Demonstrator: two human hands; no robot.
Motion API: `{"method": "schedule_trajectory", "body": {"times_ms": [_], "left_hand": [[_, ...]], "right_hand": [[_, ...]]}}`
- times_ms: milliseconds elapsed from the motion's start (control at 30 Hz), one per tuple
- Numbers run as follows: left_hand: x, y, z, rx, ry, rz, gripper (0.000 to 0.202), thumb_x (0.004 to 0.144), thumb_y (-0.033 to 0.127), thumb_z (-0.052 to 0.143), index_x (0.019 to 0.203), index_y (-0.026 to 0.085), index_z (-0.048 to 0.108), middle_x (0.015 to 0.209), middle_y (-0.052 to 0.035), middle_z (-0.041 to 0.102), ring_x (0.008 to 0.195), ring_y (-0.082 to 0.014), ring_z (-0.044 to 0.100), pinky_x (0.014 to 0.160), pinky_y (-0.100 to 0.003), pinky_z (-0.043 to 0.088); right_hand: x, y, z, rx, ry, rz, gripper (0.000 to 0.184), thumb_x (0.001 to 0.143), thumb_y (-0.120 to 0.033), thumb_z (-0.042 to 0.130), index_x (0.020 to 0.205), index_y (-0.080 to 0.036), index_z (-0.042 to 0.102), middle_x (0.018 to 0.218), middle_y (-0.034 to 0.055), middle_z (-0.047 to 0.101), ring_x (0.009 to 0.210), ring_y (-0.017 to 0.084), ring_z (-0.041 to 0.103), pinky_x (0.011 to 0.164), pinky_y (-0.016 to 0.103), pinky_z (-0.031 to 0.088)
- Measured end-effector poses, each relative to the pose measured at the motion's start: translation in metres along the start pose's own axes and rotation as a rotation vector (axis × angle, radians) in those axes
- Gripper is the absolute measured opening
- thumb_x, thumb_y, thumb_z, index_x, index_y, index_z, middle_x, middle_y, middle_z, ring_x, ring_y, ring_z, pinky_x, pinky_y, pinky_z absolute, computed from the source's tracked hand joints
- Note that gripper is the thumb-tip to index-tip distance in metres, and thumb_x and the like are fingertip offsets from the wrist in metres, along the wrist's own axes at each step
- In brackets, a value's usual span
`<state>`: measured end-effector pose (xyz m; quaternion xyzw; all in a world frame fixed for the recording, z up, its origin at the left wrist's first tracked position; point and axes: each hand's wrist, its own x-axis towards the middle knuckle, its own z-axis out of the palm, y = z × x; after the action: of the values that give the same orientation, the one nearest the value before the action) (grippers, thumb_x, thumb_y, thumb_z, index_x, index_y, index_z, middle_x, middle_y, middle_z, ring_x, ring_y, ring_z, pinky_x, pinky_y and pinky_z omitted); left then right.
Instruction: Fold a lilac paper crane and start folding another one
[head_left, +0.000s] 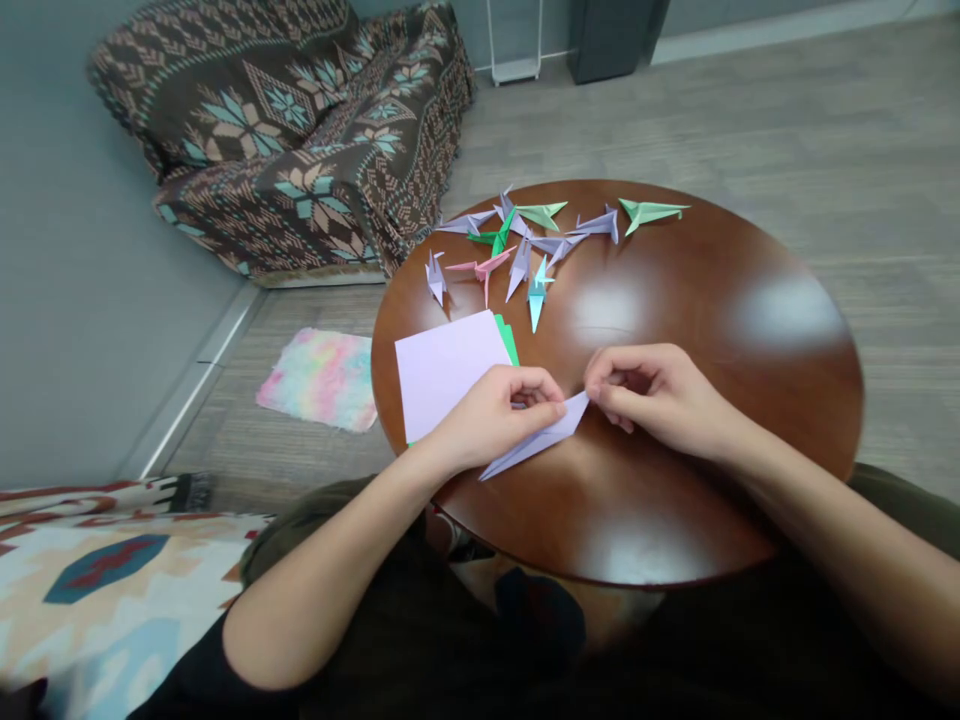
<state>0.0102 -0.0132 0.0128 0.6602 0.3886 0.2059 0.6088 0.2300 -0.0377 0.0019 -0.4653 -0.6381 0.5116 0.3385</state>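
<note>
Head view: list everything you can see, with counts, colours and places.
Origami cranes: about ten, lilac, green, pink, pale blue, far side of table.
Paper stack: one, lilac over green, left on table.
Round table: one, glossy brown wood, before the person.
Fluffy mat: one, pastel multicolour, floor left of table.
Covered sofa: one, brown patterned, far left.
Patterned cloth: one, cream, red, blue, near left.
Folded paper: one, lilac, between hands.
Left hand: pinching folded paper.
Right hand: pinching its far tip.

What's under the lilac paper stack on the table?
A green sheet sticks out from under the lilac sheet along its right edge. The left hand covers one corner. What lies beneath the middle of the lilac sheet is hidden.
</note>
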Motion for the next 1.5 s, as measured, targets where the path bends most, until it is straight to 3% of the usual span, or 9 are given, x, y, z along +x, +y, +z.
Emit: {"method": "schedule_trajectory", "body": {"times_ms": [167, 333, 433, 600, 800, 1167, 1500], "left_hand": [[-0.001, -0.002, 0.000, 0.047, -0.045, 0.007, 0.015, 0.084, 0.027, 0.070, 0.077, 0.014, 0.068, 0.066, 0.0030, 0.060, 0.064, -0.0105, 0.052, 0.064, -0.023, 0.039], [0.000, -0.002, -0.002, 0.019, -0.014, 0.024, 0.020, 0.088, 0.032, 0.070, 0.082, 0.012, 0.071, 0.070, 0.0013, 0.064, 0.065, -0.0099, 0.055, 0.063, -0.021, 0.041], [-0.001, -0.001, -0.006, -0.074, -0.077, -0.072, 0.029, 0.091, 0.041, 0.070, 0.090, 0.012, 0.073, 0.075, -0.0024, 0.070, 0.066, -0.0117, 0.062, 0.062, -0.021, 0.047], [-0.002, -0.006, -0.011, -0.285, -0.254, -0.263, 0.048, 0.088, 0.057, 0.074, 0.102, 0.011, 0.077, 0.108, -0.0167, 0.080, 0.075, -0.0166, 0.075, 0.063, -0.024, 0.057], [-0.002, -0.012, -0.017, -0.268, -0.315, -0.260, 0.039, 0.090, 0.047, 0.076, 0.100, 0.011, 0.083, 0.080, -0.0110, 0.080, 0.064, -0.0120, 0.071, 0.058, -0.017, 0.052], [-0.003, 0.001, -0.014, -0.092, -0.204, -0.222, 0.031, 0.089, 0.041, 0.074, 0.090, 0.011, 0.083, 0.075, -0.0110, 0.080, 0.063, -0.0142, 0.073, 0.056, -0.019, 0.050], [-0.006, 0.000, -0.009, -0.091, -0.222, -0.211, 0.038, 0.091, 0.047, 0.072, 0.088, 0.010, 0.082, 0.076, -0.0125, 0.080, 0.063, -0.0150, 0.074, 0.055, -0.019, 0.048]], "right_hand": [[0.000, 0.000, 0.001, -0.053, -0.124, -0.028, 0.007, 0.083, -0.020, 0.065, 0.078, -0.017, 0.069, 0.068, -0.0008, 0.061, 0.060, 0.012, 0.050, 0.055, 0.025, 0.038], [0.000, 0.002, 0.000, -0.036, -0.072, -0.025, 0.009, 0.083, -0.021, 0.066, 0.075, -0.017, 0.068, 0.063, -0.0023, 0.058, 0.057, 0.011, 0.047, 0.053, 0.024, 0.034], [0.000, 0.003, -0.003, -0.001, -0.019, -0.018, 0.009, 0.082, -0.020, 0.068, 0.073, -0.018, 0.067, 0.060, -0.0023, 0.058, 0.055, 0.011, 0.047, 0.051, 0.024, 0.033], [0.000, 0.004, -0.006, 0.016, 0.000, -0.022, 0.014, 0.082, -0.023, 0.072, 0.070, -0.018, 0.067, 0.059, -0.0019, 0.057, 0.054, 0.011, 0.044, 0.051, 0.025, 0.032], [-0.003, 0.005, -0.007, 0.013, -0.027, -0.048, 0.015, 0.085, -0.024, 0.071, 0.072, -0.019, 0.067, 0.067, 0.0009, 0.063, 0.060, 0.013, 0.049, 0.054, 0.026, 0.035], [-0.002, -0.001, -0.005, -0.018, -0.092, -0.006, 0.014, 0.085, -0.026, 0.071, 0.074, -0.018, 0.067, 0.066, 0.0003, 0.063, 0.058, 0.012, 0.050, 0.053, 0.026, 0.037], [0.000, 0.005, -0.001, -0.108, -0.160, -0.098, 0.013, 0.087, -0.020, 0.064, 0.074, -0.019, 0.065, 0.074, 0.0007, 0.065, 0.064, 0.014, 0.052, 0.060, 0.028, 0.039]]}}
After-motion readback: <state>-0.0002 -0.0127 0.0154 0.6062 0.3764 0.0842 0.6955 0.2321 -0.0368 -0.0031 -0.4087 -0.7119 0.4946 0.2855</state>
